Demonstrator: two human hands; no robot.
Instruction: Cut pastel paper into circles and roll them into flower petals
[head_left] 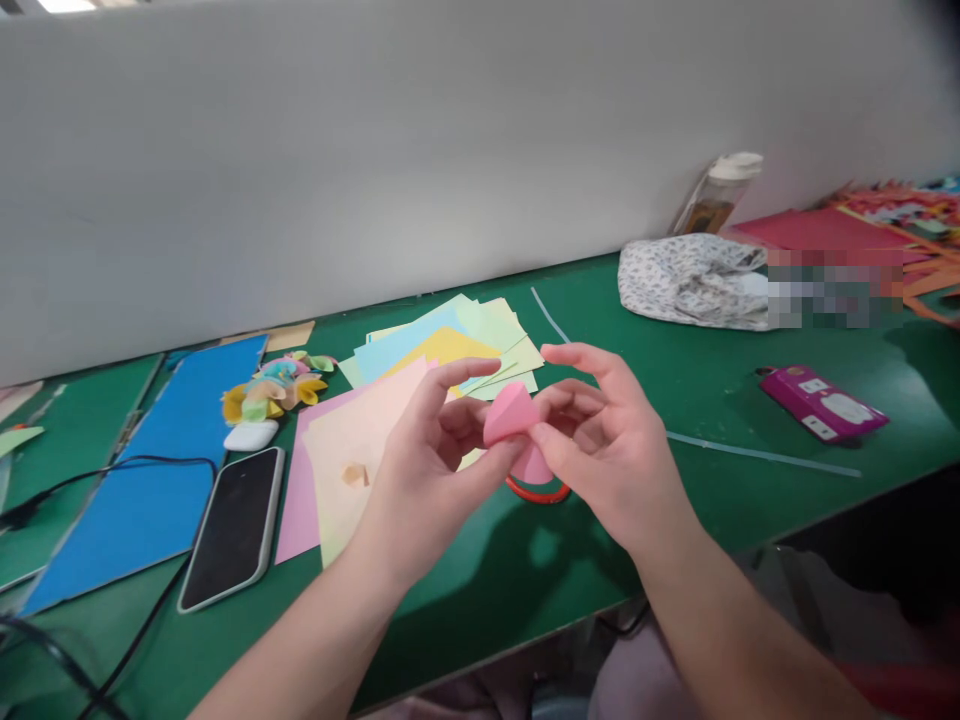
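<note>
Both my hands hold one pink piece of paper (pixel 511 412), curved into a petal-like shape, above the green table. My left hand (pixel 450 440) pinches its left side between thumb and fingers. On the other side, my right hand (pixel 604 440) grips the paper with thumb and fingertips, its index finger raised. Below the hands a red ring-shaped handle (pixel 538 494) shows, the rest of it hidden. Sheets of peach paper (pixel 367 430) lie left of my left hand, with a small folded tan scrap (pixel 355 474) on top.
Coloured paper sheets (pixel 442 345) spread behind the hands. At left are a phone (pixel 234 530), a white case (pixel 251 435), folded paper flowers (pixel 277 388), a blue board (pixel 161 450) and black cables. Rightward lie a purple packet (pixel 823 403), clear strips (pixel 765 456), a patterned cloth bag (pixel 686 282) and a bottle (pixel 724 195).
</note>
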